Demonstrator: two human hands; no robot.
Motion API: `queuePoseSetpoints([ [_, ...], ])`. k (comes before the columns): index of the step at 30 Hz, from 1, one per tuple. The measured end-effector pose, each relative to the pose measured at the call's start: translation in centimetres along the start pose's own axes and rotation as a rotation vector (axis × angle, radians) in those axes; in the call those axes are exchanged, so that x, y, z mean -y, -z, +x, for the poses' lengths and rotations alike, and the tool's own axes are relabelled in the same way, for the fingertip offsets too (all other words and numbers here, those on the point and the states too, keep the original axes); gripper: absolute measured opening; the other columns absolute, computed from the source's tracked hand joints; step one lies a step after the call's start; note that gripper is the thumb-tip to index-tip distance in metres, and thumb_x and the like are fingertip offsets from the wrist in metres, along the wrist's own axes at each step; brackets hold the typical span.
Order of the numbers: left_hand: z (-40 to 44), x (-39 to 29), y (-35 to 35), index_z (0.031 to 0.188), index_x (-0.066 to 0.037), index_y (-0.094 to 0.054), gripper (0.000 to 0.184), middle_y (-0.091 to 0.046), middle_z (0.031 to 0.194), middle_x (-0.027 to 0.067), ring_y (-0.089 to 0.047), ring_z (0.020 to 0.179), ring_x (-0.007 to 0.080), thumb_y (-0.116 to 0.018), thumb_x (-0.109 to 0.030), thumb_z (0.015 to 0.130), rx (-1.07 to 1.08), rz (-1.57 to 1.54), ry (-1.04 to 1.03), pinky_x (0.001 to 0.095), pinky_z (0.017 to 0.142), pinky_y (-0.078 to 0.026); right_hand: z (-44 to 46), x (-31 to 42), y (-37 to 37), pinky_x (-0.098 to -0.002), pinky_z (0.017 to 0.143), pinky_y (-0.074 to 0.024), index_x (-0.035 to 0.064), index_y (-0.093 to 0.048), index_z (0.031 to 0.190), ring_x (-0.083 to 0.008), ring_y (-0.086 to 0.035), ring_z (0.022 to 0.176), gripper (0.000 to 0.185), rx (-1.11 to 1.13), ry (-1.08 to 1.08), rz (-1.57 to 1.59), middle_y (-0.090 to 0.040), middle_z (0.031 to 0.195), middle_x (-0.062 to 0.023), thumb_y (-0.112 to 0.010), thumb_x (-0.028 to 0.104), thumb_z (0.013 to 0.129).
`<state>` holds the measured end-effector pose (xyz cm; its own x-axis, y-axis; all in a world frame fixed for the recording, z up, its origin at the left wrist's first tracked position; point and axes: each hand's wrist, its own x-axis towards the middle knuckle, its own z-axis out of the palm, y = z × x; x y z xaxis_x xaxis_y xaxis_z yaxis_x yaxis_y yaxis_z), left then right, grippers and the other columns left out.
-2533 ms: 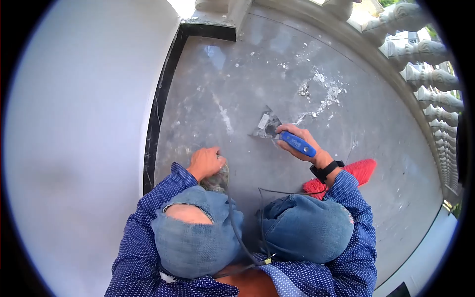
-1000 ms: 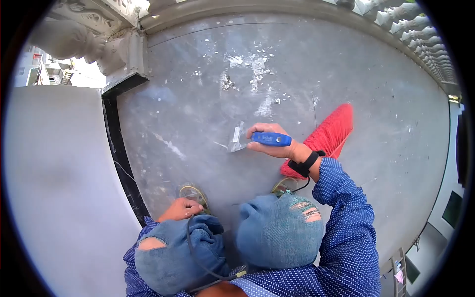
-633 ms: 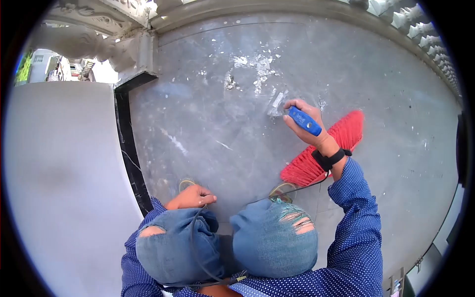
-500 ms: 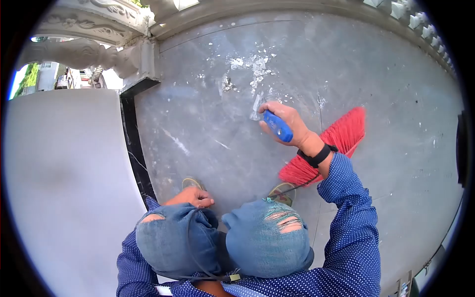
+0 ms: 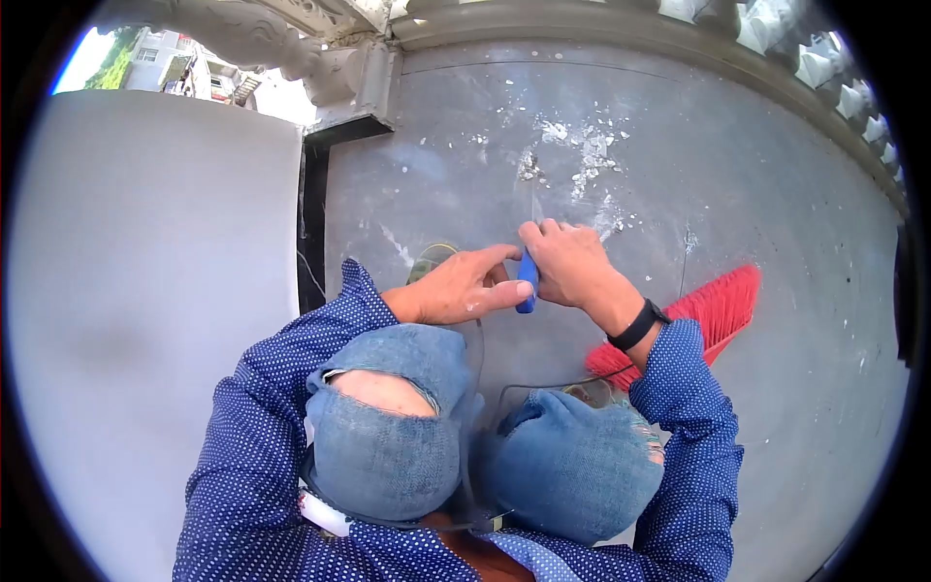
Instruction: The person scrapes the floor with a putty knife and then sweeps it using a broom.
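A scraper with a blue handle [image 5: 527, 283] points away from me, its thin blade blurred against the grey floor [image 5: 465, 349]. My right hand [image 5: 574, 264] is closed around the handle from the right side. From the left, my left hand [image 5: 465, 283] meets the same handle, with thumb and forefinger pressed against it. White flakes and crumbs [image 5: 593, 160] lie scattered on the floor beyond both hands. A small clump of debris [image 5: 529, 167] lies just past the blade.
To the right lies a red-bristled broom [image 5: 722, 308], partly behind my right forearm. A large pale panel [image 5: 155, 223] fills the left side, bordered by a black strip [image 5: 312, 218]. A stone balustrade [image 5: 582, 24] runs along the back. My knees are bent in front.
My left hand has risen from beside my knee to the scraper handle. The right hand has drawn slightly back, and the scraper's blade now points more directly away. The view has shifted.
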<state>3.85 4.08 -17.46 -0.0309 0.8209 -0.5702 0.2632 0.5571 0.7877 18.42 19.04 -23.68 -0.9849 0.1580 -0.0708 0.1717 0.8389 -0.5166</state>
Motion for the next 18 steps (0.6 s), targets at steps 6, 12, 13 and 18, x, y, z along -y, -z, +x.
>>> queuePoseSetpoints([
  [6,3.2,1.1,2.2,0.118,0.002,-0.054,0.048,-0.065,0.086,0.013,-0.066,0.072,0.0209,-0.07,-0.03,0.086,0.15,-0.133,0.047,0.0345,0.068,-0.054,3.6,0.7,0.2,-0.0431,0.07,-0.0546,0.0037,-0.057,0.103,-0.0344,-0.07,0.083,0.036,0.173,-0.128,-0.182,-0.067,0.089,-0.0183,-0.073,0.018,0.074],
  [12,4.6,5.3,6.5,0.117,0.001,-0.057,0.036,-0.064,0.086,0.0115,-0.063,0.071,0.0164,-0.061,-0.014,0.085,0.108,-0.405,0.197,0.0321,0.065,-0.051,5.6,-0.4,2.0,-0.0476,0.075,-0.0539,0.0033,-0.05,0.13,-0.0377,-0.068,0.088,0.053,0.194,-0.159,0.032,-0.064,0.098,-0.018,-0.068,0.019,0.082],
  [13,4.2,6.0,7.2,0.12,0.0,-0.058,0.037,-0.063,0.086,0.0107,-0.062,0.071,0.0153,-0.06,-0.014,0.086,0.051,-0.42,0.171,0.0314,0.065,-0.051,6.0,-0.5,3.1,-0.0473,0.076,-0.0542,0.0036,-0.048,0.134,-0.0379,-0.067,0.089,0.055,0.236,-0.203,-0.018,-0.064,0.101,-0.0179,-0.067,0.019,0.084],
  [18,0.5,11.7,12.2,0.13,-0.001,-0.059,0.043,-0.057,0.08,0.0036,-0.055,0.069,0.0106,-0.06,-0.023,0.093,-0.232,-0.308,-0.032,0.0283,0.064,-0.046,9.2,-1.9,6.0,-0.0472,0.076,-0.0543,0.0045,-0.05,0.131,-0.0391,-0.067,0.09,0.048,0.38,-0.255,-0.127,-0.064,0.103,-0.0184,-0.065,0.019,0.088],
])
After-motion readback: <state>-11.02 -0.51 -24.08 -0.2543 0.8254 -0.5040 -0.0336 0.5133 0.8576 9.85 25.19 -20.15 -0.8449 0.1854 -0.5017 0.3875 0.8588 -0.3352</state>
